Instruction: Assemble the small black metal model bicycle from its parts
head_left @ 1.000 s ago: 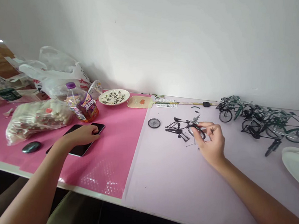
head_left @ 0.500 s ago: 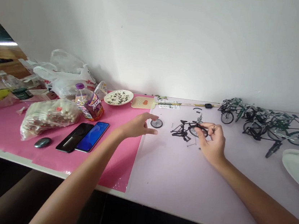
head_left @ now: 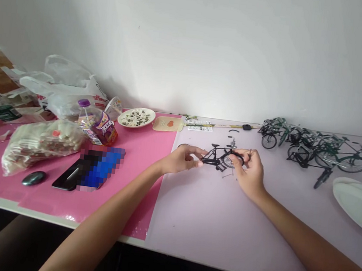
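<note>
A small black model bicycle stands upright over the lilac part of the table, between my hands. It has a seat, frame, pedals and a front wheel; no wheel shows at its rear end. My left hand pinches the rear end of the frame between thumb and fingers. At the front wheel, my right hand grips with thumb and fingertips. The loose wheel is mostly covered by my left hand, only a dark bit of rim showing above it. Thin metal parts lie just below the bicycle.
Several model bicycles crowd the back right, near white oval plates. A plate of small parts, a cream tray and a tape measure sit along the wall. Leftward are a drink bottle, bagged parts and phones.
My left hand has moved right, past the loose wheel, and has closed on the rear of the model bicycle. The bicycle now stands more upright. The view has shifted slightly right.
</note>
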`<state>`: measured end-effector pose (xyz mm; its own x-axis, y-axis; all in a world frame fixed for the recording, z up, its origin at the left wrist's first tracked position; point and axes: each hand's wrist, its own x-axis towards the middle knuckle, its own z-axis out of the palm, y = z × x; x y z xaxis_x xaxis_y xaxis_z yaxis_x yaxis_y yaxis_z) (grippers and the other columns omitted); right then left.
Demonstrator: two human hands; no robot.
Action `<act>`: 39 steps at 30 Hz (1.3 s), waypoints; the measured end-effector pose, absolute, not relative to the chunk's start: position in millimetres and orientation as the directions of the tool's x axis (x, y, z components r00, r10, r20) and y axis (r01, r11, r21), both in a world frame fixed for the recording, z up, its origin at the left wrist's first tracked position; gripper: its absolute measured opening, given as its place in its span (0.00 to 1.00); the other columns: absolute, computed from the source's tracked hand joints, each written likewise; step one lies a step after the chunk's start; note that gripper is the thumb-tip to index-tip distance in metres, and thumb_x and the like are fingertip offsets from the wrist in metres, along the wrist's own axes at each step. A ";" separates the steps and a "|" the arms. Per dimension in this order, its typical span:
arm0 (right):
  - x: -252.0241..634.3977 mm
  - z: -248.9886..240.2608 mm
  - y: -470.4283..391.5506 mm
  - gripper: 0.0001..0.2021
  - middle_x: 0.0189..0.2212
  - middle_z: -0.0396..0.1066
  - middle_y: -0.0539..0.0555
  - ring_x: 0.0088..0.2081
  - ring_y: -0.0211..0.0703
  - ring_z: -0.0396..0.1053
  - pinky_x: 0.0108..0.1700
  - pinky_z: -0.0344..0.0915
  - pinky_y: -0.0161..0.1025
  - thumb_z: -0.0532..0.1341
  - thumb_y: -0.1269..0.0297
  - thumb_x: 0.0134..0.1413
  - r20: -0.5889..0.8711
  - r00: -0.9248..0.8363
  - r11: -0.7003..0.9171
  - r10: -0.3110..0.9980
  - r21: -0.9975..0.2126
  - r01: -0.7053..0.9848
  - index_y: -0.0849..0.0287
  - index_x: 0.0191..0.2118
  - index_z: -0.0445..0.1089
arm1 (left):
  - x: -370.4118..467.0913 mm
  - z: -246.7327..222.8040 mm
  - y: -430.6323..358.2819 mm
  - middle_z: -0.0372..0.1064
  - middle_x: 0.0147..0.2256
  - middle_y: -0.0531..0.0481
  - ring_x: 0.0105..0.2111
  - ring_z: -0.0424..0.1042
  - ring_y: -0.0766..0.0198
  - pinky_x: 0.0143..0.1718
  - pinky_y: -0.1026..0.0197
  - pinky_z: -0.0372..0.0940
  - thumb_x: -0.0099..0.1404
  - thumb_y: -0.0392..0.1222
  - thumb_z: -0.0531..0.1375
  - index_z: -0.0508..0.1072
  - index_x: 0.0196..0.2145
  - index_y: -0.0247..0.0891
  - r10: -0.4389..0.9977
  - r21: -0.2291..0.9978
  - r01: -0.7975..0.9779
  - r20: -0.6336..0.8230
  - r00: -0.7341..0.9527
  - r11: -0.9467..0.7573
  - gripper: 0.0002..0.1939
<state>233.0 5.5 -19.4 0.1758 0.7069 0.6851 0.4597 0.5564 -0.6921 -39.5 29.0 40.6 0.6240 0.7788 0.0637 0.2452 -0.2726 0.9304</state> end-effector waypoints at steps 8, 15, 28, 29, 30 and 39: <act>228.5 -20.7 2.6 0.18 0.41 0.79 0.56 0.47 0.49 0.78 0.48 0.71 0.45 0.65 0.59 0.63 0.645 0.090 0.550 0.759 -0.708 0.442 0.51 0.33 0.52 | -35.0 39.9 12.7 0.76 0.46 0.39 0.26 0.62 0.70 0.27 0.63 0.58 0.61 0.62 0.69 0.82 0.46 0.34 0.828 0.951 0.203 0.083 0.555 -0.232 0.27; 224.4 -15.4 -1.2 0.15 0.37 0.78 0.54 0.42 0.47 0.77 0.44 0.73 0.44 0.62 0.63 0.65 0.681 -0.030 0.616 0.732 -0.642 0.456 0.50 0.33 0.52 | -22.2 26.6 6.3 0.67 0.26 0.54 0.22 0.54 0.71 0.22 0.64 0.50 0.57 0.60 0.73 0.81 0.48 0.33 0.821 0.980 0.170 -0.016 0.571 -0.099 0.30; 225.2 -2.3 -11.3 0.15 0.34 0.68 0.59 0.38 0.52 0.68 0.43 0.70 0.55 0.47 0.54 0.75 0.762 0.047 0.616 0.646 -0.556 0.559 0.53 0.36 0.61 | -11.0 9.4 5.1 0.75 0.29 0.47 0.26 0.67 0.68 0.32 0.61 0.64 0.53 0.58 0.76 0.83 0.42 0.31 0.822 0.994 -0.103 0.075 0.565 -0.021 0.28; 225.5 -1.9 -11.9 0.16 0.32 0.66 0.57 0.35 0.51 0.65 0.41 0.69 0.55 0.47 0.54 0.75 0.776 0.069 0.607 0.627 -0.542 0.581 0.54 0.36 0.62 | -9.8 7.7 5.4 0.75 0.28 0.48 0.26 0.68 0.68 0.33 0.61 0.65 0.52 0.58 0.76 0.83 0.41 0.31 0.833 0.991 -0.137 0.086 0.547 -0.013 0.28; 225.3 -1.8 -12.3 0.16 0.31 0.64 0.56 0.34 0.51 0.63 0.39 0.68 0.54 0.47 0.55 0.75 0.789 0.078 0.602 0.610 -0.525 0.602 0.53 0.35 0.62 | -8.6 6.1 5.6 0.75 0.28 0.48 0.26 0.68 0.67 0.34 0.60 0.66 0.52 0.57 0.77 0.83 0.39 0.30 0.844 0.987 -0.162 0.094 0.529 -0.008 0.28; 223.3 5.0 -15.9 0.11 0.33 0.66 0.56 0.37 0.51 0.64 0.43 0.65 0.51 0.52 0.60 0.72 0.814 0.027 0.604 0.580 -0.452 0.656 0.52 0.38 0.66 | -9.5 4.9 8.8 0.76 0.30 0.48 0.26 0.71 0.68 0.32 0.62 0.65 0.49 0.58 0.78 0.81 0.43 0.31 0.886 0.984 -0.166 0.022 0.463 0.062 0.31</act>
